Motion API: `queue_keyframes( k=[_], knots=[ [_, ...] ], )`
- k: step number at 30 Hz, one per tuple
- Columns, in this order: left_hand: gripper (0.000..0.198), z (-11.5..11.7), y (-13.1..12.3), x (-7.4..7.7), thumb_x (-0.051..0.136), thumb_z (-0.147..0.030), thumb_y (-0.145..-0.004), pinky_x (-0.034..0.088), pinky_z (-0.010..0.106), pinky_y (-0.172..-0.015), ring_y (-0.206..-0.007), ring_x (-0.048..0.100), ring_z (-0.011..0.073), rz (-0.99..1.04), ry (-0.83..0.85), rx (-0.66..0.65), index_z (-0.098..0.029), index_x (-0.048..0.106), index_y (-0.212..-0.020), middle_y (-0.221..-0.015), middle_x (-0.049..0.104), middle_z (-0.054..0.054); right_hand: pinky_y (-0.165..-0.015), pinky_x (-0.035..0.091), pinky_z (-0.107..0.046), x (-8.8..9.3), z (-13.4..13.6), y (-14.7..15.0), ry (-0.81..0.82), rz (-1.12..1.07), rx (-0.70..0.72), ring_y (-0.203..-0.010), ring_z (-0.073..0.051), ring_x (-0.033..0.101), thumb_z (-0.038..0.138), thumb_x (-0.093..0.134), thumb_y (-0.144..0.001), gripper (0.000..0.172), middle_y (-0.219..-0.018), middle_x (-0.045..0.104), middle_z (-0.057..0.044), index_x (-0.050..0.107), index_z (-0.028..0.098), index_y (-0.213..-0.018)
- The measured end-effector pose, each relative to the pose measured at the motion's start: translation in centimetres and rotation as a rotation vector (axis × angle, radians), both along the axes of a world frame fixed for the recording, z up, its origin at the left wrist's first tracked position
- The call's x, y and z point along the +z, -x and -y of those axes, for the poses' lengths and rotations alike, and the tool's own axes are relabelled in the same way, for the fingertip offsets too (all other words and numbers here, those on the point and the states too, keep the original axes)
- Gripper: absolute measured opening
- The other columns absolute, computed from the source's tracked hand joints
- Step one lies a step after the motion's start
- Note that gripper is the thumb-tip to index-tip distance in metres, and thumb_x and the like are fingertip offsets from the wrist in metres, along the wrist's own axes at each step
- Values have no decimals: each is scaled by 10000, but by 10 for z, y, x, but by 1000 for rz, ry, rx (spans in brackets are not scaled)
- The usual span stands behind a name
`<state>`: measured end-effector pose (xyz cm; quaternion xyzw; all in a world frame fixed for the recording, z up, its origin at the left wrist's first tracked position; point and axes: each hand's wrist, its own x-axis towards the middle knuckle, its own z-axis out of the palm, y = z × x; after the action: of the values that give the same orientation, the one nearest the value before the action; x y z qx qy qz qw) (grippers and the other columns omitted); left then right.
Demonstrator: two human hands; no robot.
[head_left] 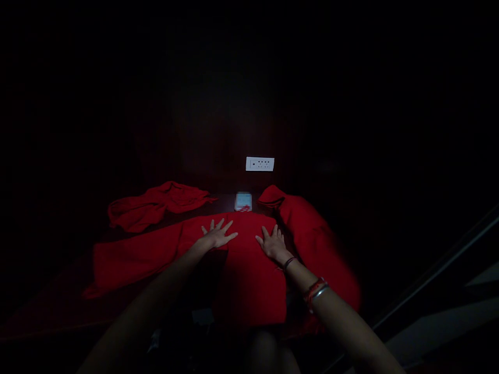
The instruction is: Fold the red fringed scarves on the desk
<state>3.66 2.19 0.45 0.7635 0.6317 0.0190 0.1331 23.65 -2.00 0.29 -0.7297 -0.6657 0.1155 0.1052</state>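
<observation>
A red cloth piece lies spread on a dark table, its lower part reaching the front edge and a long arm of it stretching left. My left hand rests flat on its upper left part, fingers spread. On the upper right part lies my right hand, also flat with fingers apart. Neither hand grips anything. The cloth looks like part of a garment, but the dim light hides its exact kind. Bracelets circle my right wrist and forearm.
A crumpled red cloth lies at the back left. Another red cloth spreads along the right. A small lit, blurred device sits behind the middle cloth, below a white wall socket. Deep shadow covers the surroundings.
</observation>
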Motion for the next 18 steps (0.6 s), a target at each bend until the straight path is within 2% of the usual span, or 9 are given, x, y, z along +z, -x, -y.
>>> queue_keyframes(
  k=[2, 5, 8, 10, 12, 14, 16, 18],
  knots=[
    [770, -5, 12, -3, 222, -734, -640, 60, 638, -876, -1213, -13, 392, -4, 3, 29, -345, 127, -1298, -1388, 40, 29, -960, 96, -437, -4, -11, 9, -22, 6, 68, -1234, -308, 88, 546, 267, -786, 599, -1371, 89, -156, 250, 229, -1293],
    [774, -9, 26, -3, 225, -733, -641, 70, 645, -868, -1213, -1, 394, -16, -7, 66, -344, 113, -1300, -1388, 43, 30, -965, 103, -421, 2, -19, 12, -9, -50, 141, -1237, -286, 101, 532, 295, -783, 598, -1373, 97, -136, 235, 231, -1297],
    [727, -9, 30, -3, 241, -697, -676, 95, 641, -869, -1215, 44, 393, -30, -62, 102, -332, 155, -1299, -1385, 93, 44, -941, 210, -369, 10, -10, 2, -45, -170, 98, -1202, -260, 231, 453, 393, -768, 638, -1327, 226, -160, 191, 180, -1308],
    [654, -1, 26, -2, 267, -620, -732, 117, 606, -893, -1216, 105, 376, -42, -186, 110, -283, 228, -1292, -1369, 166, 85, -886, 295, -332, 12, 5, -11, -61, -261, 55, -1121, -249, 362, 390, 475, -730, 696, -1243, 357, -171, 170, 150, -1307],
    [549, 13, 20, 2, 281, -497, -794, 173, 522, -927, -1192, 231, 330, -23, -346, 92, -207, 316, -1259, -1308, 289, 137, -822, 353, -308, 12, 22, -23, -21, -360, 67, -1007, -226, 462, 338, 544, -683, 745, -1143, 458, -148, 171, 147, -1299],
    [474, 35, 15, 8, 283, -404, -821, 261, 431, -909, -1108, 375, 284, 68, -391, 77, -151, 377, -1212, -1191, 421, 162, -758, 386, -291, 12, 38, -31, 37, -451, 117, -885, -189, 514, 286, 586, -647, 762, -1035, 527, -99, 190, 165, -1287],
    [466, 60, 12, 13, 320, -416, -806, 346, 381, -829, -988, 479, 268, 181, -276, 74, -144, 414, -1173, -1059, 521, 149, -689, 401, -279, 14, 51, -32, 88, -515, 177, -759, -153, 527, 238, 595, -637, 753, -891, 566, -47, 202, 183, -1277],
    [510, 83, 13, 16, 425, -473, -739, 389, 336, -764, -911, 521, 251, 265, -144, 27, -163, 441, -1145, -992, 565, 109, -625, 400, -262, 19, 63, -29, 133, -567, 236, -662, -129, 509, 221, 582, -651, 743, -756, 558, -7, 189, 180, -1281]
  ],
)
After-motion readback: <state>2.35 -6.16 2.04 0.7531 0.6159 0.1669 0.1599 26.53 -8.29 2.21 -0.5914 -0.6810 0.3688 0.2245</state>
